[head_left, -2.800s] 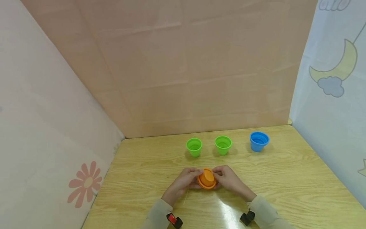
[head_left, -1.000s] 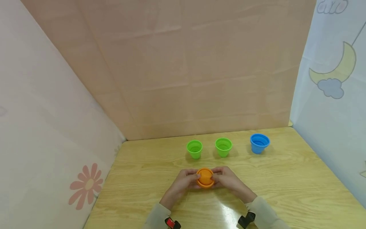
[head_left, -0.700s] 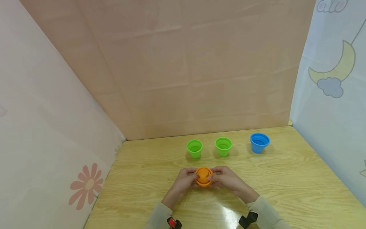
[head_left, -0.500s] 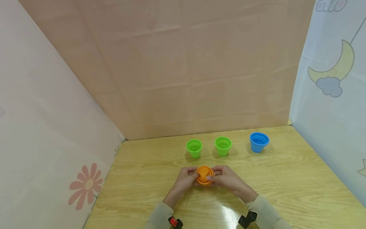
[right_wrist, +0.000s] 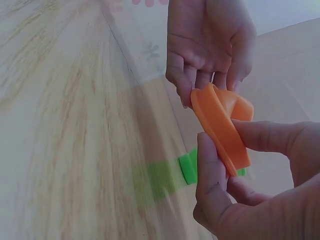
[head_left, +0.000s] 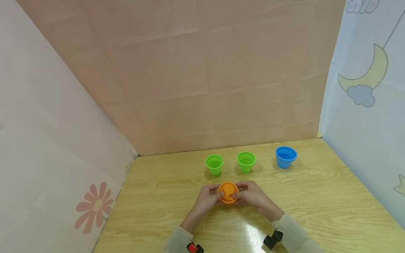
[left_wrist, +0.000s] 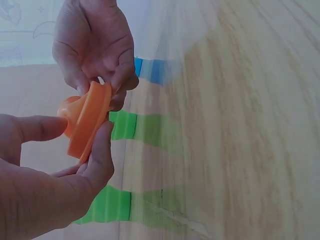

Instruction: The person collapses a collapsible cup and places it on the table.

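Observation:
An orange collapsible cup [head_left: 228, 189] is held between both hands above the near middle of the table, its base side toward the head camera. My left hand [head_left: 206, 200] pinches its left edge, thumb on the base and fingers behind the rim. From the other side my right hand [head_left: 255, 197] pinches it the same way. In the left wrist view the cup [left_wrist: 89, 122] is partly folded, its base pushed out of shape beside the left thumb. Seen from the right wrist, the folded cup [right_wrist: 220, 127] shows a wide rim and a dented centre.
Beyond the hands, two green cups [head_left: 214, 165] [head_left: 246, 162] and a blue cup [head_left: 285, 157] stand upright in a row on the wooden table [head_left: 152, 196]. A beige panel [head_left: 202, 77] rises behind the table, with pale printed sheets at both sides.
The orange cup's base stuck out evenly before; now it is flatter and dented under the thumbs. Both hands keep hold of it near the same spot. The standing cups have not moved.

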A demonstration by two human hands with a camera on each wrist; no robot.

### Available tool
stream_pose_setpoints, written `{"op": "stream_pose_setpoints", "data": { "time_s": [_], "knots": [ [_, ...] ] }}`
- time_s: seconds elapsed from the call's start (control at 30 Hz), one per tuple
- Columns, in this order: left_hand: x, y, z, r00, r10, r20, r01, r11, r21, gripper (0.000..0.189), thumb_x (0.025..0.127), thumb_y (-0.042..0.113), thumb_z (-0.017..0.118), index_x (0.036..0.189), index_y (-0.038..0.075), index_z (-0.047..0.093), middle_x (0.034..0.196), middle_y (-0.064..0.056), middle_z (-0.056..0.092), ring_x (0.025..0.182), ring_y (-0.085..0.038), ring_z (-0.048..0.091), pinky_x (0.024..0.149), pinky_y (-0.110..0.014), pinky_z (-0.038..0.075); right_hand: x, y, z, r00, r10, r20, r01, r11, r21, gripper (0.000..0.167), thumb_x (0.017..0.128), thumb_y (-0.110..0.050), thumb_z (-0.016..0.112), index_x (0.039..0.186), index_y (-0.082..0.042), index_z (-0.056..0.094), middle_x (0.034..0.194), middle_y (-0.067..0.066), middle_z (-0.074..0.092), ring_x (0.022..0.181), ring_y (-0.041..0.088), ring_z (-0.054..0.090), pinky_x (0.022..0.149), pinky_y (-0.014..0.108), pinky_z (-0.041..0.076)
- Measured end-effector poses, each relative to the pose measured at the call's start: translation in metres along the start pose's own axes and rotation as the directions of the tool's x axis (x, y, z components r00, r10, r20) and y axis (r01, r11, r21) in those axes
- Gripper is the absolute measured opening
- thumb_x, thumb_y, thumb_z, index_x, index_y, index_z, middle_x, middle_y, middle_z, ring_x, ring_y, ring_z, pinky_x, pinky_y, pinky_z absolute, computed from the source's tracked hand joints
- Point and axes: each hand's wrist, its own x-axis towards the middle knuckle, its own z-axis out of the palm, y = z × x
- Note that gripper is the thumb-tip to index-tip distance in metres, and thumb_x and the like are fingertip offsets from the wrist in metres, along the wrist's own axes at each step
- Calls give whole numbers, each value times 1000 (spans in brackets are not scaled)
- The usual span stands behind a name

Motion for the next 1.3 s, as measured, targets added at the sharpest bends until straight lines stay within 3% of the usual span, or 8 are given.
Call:
{"op": "stream_pose_setpoints", "data": {
  "time_s": [0.3, 0.53, 0.67, 0.87, 1.07, 1.2, 1.3],
  "knots": [
    [0, -2, -2, 999, -28, 26, 29, 999, -35, 51, 93, 7, 75, 140, -5, 60, 120, -15, 73, 96, -15, 72, 84, -33, 67, -1, 0, 0, 1000, -6, 3, 6, 1000, 6, 51, 89, 0, 74, 134, 16, 55, 114, 19, 67, 90, 18, 70, 83, 38, 68],
    [4, -8, 1, 1000, -3, -13, 2, 999, -52, 46, 92, 0, 73, 136, -7, 64, 121, -17, 74, 98, -16, 73, 84, -33, 67, -5, -4, 2, 999, -36, 7, 36, 999, -8, 50, 89, 2, 75, 133, 16, 55, 114, 20, 64, 90, 17, 69, 83, 40, 68],
    [5, -8, 1, 999, -1, -52, -1, 999, -55, 44, 91, -2, 72, 134, -8, 64, 120, -19, 75, 99, -17, 73, 86, -36, 67, -7, -6, 4, 999, -40, 3, 40, 999, -24, 54, 87, -1, 80, 132, 14, 55, 114, 20, 62, 91, 18, 68, 82, 34, 67],
    [5, -6, 5, 995, 2, -102, -4, 1000, -21, 47, 89, -3, 72, 134, -10, 63, 119, -19, 74, 99, -18, 72, 85, -36, 67, -8, -5, 6, 999, -29, -18, 29, 999, -15, 58, 83, -7, 87, 129, 13, 57, 112, 18, 62, 89, 18, 67, 82, 31, 66],
    [2, -4, 13, 988, 51, -146, -44, 998, 52, 46, 85, -7, 70, 130, -11, 65, 113, -18, 72, 91, -15, 71, 77, -29, 65, -6, -3, 10, 999, -20, -51, 19, 1000, -22, 49, 83, 1, 80, 124, 14, 57, 105, 16, 65, 86, 16, 67, 77, 32, 66],
    [-1, -3, 15, 985, 99, -144, -81, 989, 124, 47, 84, -6, 70, 131, -8, 66, 112, -15, 73, 90, -14, 71, 74, -25, 64, -4, -3, 13, 995, 2, -100, -6, 999, -34, 45, 83, 4, 76, 124, 12, 60, 104, 15, 66, 86, 18, 67, 78, 37, 66],
    [-4, -2, 12, 990, 87, -114, -76, 992, 98, 46, 86, -5, 71, 132, -8, 65, 118, -16, 73, 99, -17, 72, 80, -25, 65, -3, -2, 13, 994, 14, -106, -17, 999, -29, 45, 83, 5, 76, 125, 11, 60, 105, 16, 66, 88, 19, 67, 80, 40, 66]
  ]
}}
